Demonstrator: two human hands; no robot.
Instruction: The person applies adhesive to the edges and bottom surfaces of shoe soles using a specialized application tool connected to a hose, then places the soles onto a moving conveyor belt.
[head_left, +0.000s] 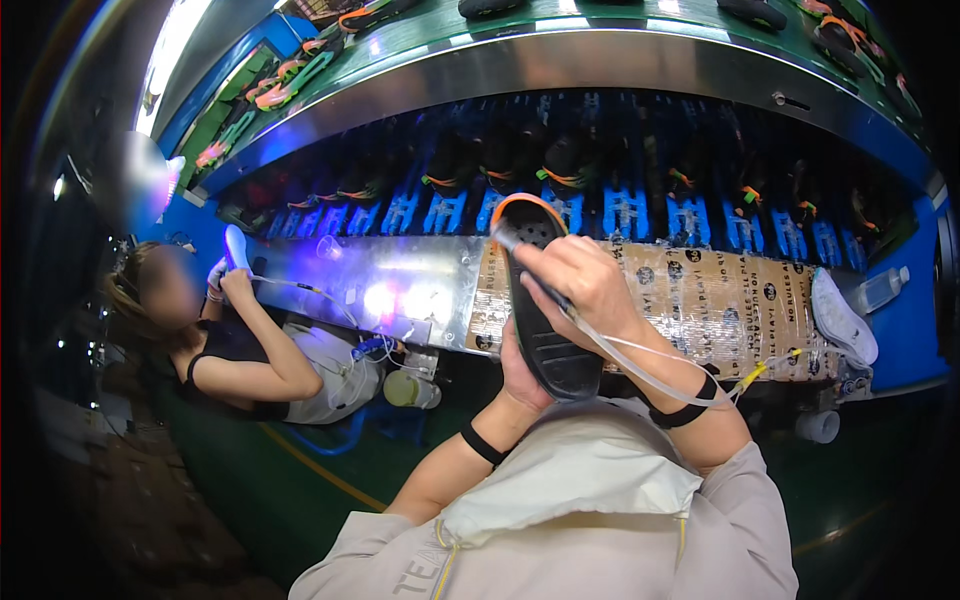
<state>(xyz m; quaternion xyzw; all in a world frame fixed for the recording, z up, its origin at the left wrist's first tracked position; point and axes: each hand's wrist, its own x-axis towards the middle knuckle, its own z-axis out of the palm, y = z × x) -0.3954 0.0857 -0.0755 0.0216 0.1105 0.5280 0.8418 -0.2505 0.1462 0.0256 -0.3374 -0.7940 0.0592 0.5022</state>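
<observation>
My left hand is closed around the near end of a black shoe sole, supporting it from the left. The sole points away from me and has an orange rim at its far end, with small round marks inside. In my right hand is a slim brush with a clear tube running back along the forearm. The brush tip is at the left edge of the sole's far end; whether it touches there I cannot tell.
Below lies a metal bench with a printed cardboard cover. Behind it, blue racks hold dark shoes under a green conveyor. A white pad and clear bottle are at right. Left, a co-worker holds a pale sole.
</observation>
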